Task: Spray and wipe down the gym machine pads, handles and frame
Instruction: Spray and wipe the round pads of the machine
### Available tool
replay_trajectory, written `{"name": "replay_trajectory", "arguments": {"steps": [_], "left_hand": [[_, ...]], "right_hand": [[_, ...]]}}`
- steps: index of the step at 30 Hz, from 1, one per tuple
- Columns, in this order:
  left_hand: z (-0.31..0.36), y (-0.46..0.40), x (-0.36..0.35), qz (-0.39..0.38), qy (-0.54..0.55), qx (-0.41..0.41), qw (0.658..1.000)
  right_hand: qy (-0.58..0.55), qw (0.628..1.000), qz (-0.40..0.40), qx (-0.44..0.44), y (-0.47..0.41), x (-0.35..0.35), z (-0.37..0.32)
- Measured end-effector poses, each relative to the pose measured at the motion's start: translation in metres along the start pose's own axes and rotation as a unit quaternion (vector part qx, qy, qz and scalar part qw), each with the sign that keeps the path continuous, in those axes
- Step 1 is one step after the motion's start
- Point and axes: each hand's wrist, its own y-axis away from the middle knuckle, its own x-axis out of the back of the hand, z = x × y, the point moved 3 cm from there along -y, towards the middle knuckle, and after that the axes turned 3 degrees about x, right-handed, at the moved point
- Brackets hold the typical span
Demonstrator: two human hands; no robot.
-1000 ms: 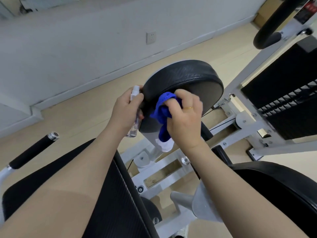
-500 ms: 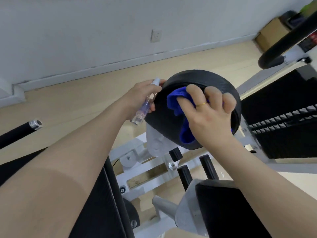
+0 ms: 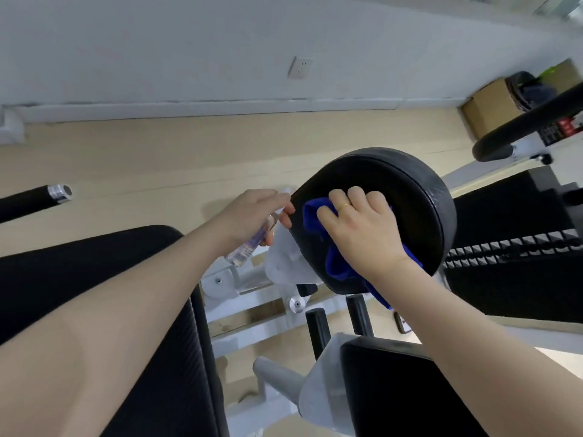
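Both forearms reached forward from the lower corners, bare. The right hand lay palm-down on the face of the round black pad, fingers curled over a bunched blue cloth and pressing it against the pad – cloth spilled out under the wrist toward the pad's lower edge. The left hand sat just beside the pad's left rim, fingers wrapped round a small clear spray bottle, its base angled down-left and its top hidden behind the fingers; fingertips touched or nearly touched the rim, hard to tell which. The pad was tilted toward the camera, mounted on the white frame below it. Open room: bare wood floor left of and beyond the pad, up to the grey wall with its socket. Tighter on the right – a black weight-stack shroud close behind the pad's right edge, and a curved black handle above it. A black seat pad lay under the left forearm, another pad under the right. A black grip bar poked in from the left edge, well apart from both hands.
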Motion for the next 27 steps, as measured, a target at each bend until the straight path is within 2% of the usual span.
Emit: {"name": "replay_trajectory", "arguments": {"steps": [2,5,6,8,10,12,14,16,18,20,23,24,27], "left_hand": [[-0.014,0.004,0.002,0.022,0.003,0.006,1.000],[-0.027,0.008,0.007,0.050,0.010,0.007,0.999],[-0.028,0.009,0.011,0.061,0.004,0.002,0.998],[-0.023,0.008,0.014,0.081,-0.013,-0.011,0.997],[-0.009,0.005,0.016,0.093,-0.022,-0.038,0.995],[0.006,0.004,0.016,0.102,-0.026,-0.058,0.993],[0.017,0.003,0.015,0.106,-0.015,-0.067,0.992],[0.023,0.003,0.016,0.108,-0.006,-0.066,0.992],[0.024,0.003,0.020,0.110,-0.023,-0.062,0.992],[0.022,0.001,0.023,0.111,-0.051,-0.059,0.991],[0.012,0.003,0.020,0.105,-0.045,-0.056,0.992],[0.009,0.005,0.019,0.105,-0.042,-0.055,0.992],[0.005,0.012,0.018,0.103,-0.039,-0.046,0.993]], "right_hand": [[-0.014,1.000,-0.009,0.003,0.004,-0.003,-0.006],[-0.014,0.989,-0.067,0.128,0.013,-0.020,-0.031],[-0.009,0.987,-0.061,0.147,0.009,-0.020,-0.031],[-0.003,0.994,-0.003,0.106,-0.008,-0.011,-0.013],[0.012,0.998,0.064,-0.006,-0.022,0.007,0.015],[0.013,0.995,0.063,-0.082,-0.027,0.012,0.023],[0.004,0.999,0.008,-0.051,-0.025,0.003,0.006],[-0.013,0.991,-0.117,0.058,-0.023,-0.011,-0.024],[-0.043,0.964,-0.212,0.153,-0.031,-0.026,-0.036],[-0.031,0.965,-0.217,0.144,-0.050,-0.031,-0.024],[0.028,0.987,-0.157,0.013,-0.063,-0.026,-0.011],[0.024,0.986,-0.163,-0.003,-0.060,-0.028,-0.015],[-0.069,0.954,-0.290,0.041,-0.033,-0.044,-0.055]]}}
